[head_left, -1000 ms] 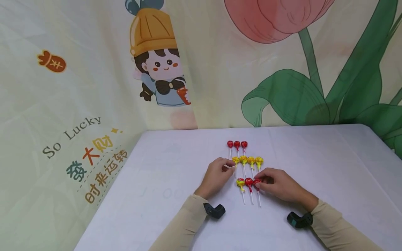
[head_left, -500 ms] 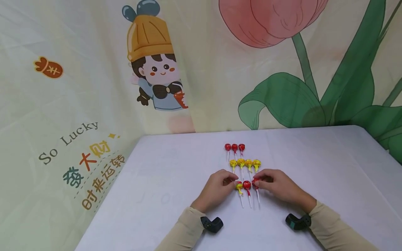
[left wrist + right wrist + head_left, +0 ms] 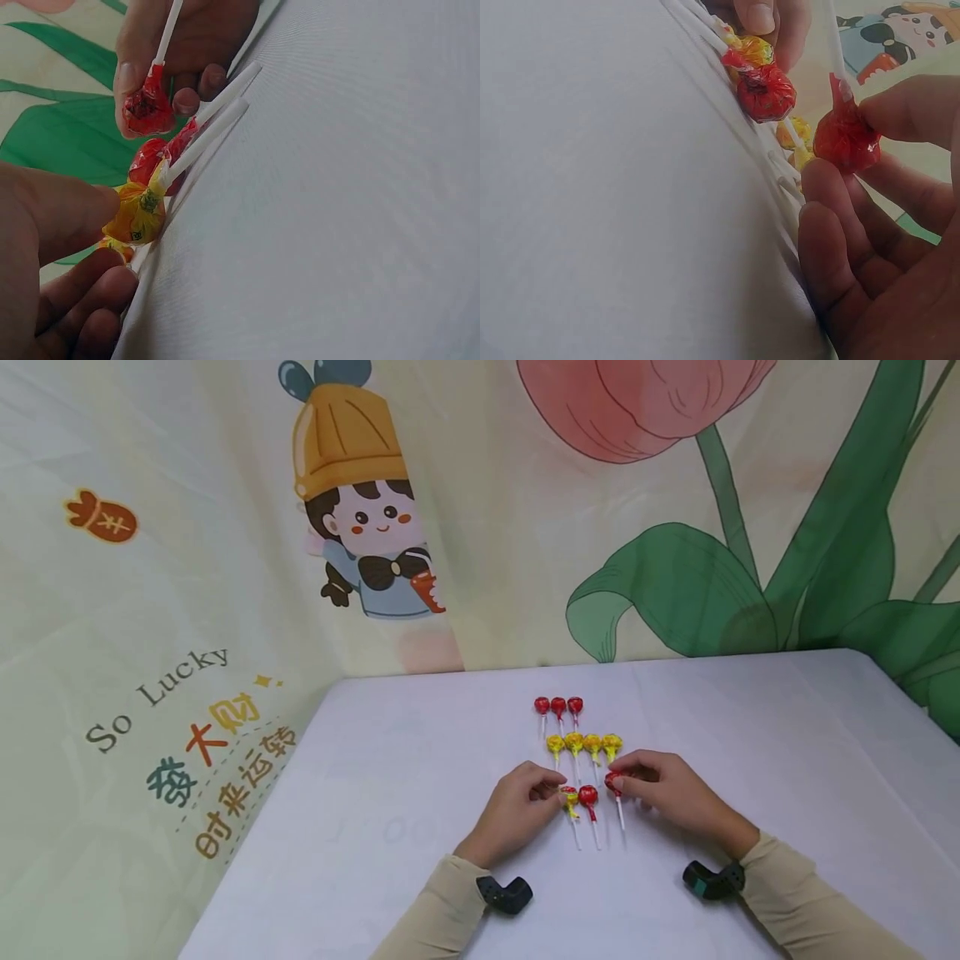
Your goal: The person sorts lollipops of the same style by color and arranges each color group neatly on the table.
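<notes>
My right hand (image 3: 675, 792) pinches the wrapped head of a red lollipop (image 3: 846, 139) between thumb and fingers. In both wrist views that lollipop is raised off the cloth, its white stick toward me. With thumb and fingers my left hand (image 3: 513, 806) holds the head of a yellow-and-red lollipop (image 3: 136, 214), whose stick stays low along the table. Between the hands lies another red lollipop (image 3: 588, 797), untouched, close beside the yellow-and-red one. A gap separates it from the raised lollipop.
Beyond the hands, a row of several yellow lollipops (image 3: 573, 742) lies with sticks toward me. Behind it is a row of three red lollipops (image 3: 558, 704). All lie on a white cloth-covered table (image 3: 375, 760), backed by a printed curtain (image 3: 502, 527).
My left hand has come down from beside the yellow row to the yellow-and-red lollipop. My right hand has lifted the red lollipop away from its neighbour, slightly up and right.
</notes>
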Demonstrator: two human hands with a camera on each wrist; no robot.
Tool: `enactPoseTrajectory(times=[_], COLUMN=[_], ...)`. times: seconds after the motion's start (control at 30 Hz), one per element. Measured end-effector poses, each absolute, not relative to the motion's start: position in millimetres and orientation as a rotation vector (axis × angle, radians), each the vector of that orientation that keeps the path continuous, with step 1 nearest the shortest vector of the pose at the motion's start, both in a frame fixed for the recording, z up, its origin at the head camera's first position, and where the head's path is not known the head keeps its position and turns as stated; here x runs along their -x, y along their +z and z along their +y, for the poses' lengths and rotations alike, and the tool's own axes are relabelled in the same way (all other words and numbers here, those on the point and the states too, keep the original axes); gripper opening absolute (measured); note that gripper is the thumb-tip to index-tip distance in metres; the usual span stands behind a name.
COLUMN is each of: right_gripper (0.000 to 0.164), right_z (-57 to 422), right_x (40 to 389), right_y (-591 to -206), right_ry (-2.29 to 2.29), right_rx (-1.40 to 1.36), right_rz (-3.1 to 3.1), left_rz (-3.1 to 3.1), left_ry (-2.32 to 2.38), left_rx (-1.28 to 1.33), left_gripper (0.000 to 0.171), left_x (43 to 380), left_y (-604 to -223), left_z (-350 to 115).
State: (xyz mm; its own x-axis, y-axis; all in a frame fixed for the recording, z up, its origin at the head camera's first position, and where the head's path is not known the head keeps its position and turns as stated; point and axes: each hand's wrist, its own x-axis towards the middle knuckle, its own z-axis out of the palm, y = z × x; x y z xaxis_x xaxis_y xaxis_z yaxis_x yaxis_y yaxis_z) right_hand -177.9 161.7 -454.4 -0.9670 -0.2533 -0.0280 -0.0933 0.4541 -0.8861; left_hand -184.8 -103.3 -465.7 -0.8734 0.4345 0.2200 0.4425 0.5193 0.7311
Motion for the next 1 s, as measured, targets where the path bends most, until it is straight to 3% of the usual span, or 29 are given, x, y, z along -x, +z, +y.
enactPoseTrajectory(times=[1.0], right_gripper=[0.044], right_z=[177.2], right_x=[187.9], right_y=[-436.0], right_ry=[-1.7], right_rx=[0.157], right_rz=[2.435], left_rz=[-2.762], left_ry=[-1.276], left_rx=[0.796], left_gripper=[0.02], left_x=[183.6], left_y=[-464.3], left_z=[-102.8])
